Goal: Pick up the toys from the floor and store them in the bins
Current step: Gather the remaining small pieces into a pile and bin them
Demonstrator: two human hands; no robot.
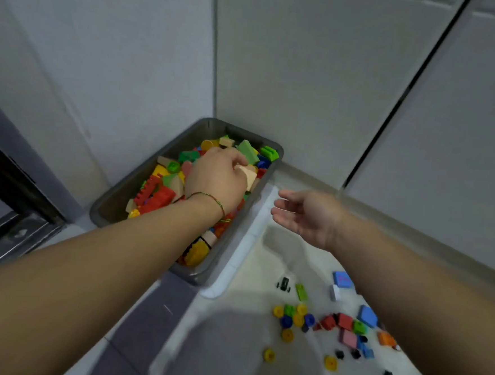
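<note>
Left hand is over the grey bin, fingers curled on a beige block. Release it low onto the pile so nothing bounces out. Right hand is loose and empty, hovering just right of the bin. Loose toys lie on the white mat, nearer me than the right hand. Probably grab those next.

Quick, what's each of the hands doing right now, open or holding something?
Left hand: fingers curled on a beige block, over the grey bin.
Right hand: open, holding nothing.
</note>
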